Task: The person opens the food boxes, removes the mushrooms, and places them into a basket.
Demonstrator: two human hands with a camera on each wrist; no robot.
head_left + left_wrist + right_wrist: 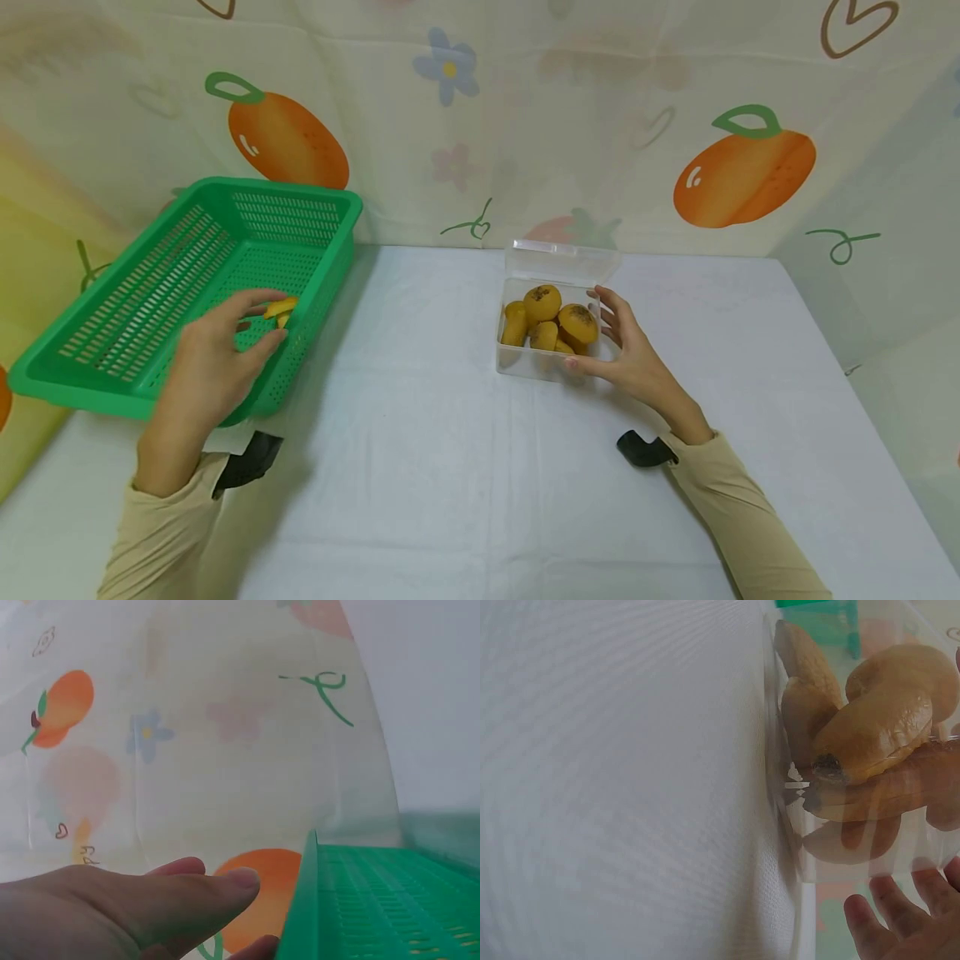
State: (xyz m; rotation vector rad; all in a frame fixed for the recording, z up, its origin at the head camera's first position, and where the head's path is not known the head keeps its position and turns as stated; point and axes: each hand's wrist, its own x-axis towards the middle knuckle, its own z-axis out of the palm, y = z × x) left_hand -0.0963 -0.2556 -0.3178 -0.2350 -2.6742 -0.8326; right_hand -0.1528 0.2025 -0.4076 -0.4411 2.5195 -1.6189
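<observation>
Over the near right side of a green plastic basket (258, 225), my left hand (217, 346) pinches a small yellow mushroom (282, 310) between fingertips and thumb. In the left wrist view the thumb (217, 889) shows beside the basket wall, and the mushroom is out of sight. My right hand (626, 350) grips the right side of a clear plastic box (517, 364), thumb at its front corner and fingers at the far side. Inside lie several yellow-brown mushrooms (881, 731), some with dark patches. The right fingertips (859, 907) meet the box wall in the right wrist view.
The box's clear lid (562, 260) stands raised at its back. A white cloth (405, 417) covers the table. Behind it hangs a curtain (495, 125) printed with fruit and flowers. A black strap end (251, 458) sticks out at the left wrist.
</observation>
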